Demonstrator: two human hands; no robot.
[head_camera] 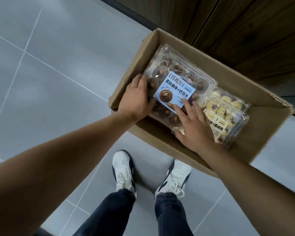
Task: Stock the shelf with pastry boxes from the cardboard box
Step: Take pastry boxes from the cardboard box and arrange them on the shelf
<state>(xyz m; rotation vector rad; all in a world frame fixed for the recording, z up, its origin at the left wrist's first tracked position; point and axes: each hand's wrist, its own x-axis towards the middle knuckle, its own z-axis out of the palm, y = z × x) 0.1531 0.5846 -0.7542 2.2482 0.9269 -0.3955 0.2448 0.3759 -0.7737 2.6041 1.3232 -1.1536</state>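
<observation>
Smooth grey floor tiles [49, 68] with pale grout lines spread wide and bare to the left of the hands; dark wood-grain panelling [245, 31] closed in just beyond them. Between stood an open cardboard box [255, 106], its matte brown flaps splayed outward. The left hand [137, 97] curled round the left edge of a clear, glossy plastic pastry box [180, 79] with a blue label, thumb on the lid. The right hand [192, 125] lay spread, fingers flat on the lid's near corner. Right of that hand, a second pastry box [228, 116] of pale pastries sat lower in the carton. White sneakers [124, 171] stood below the wrists.
</observation>
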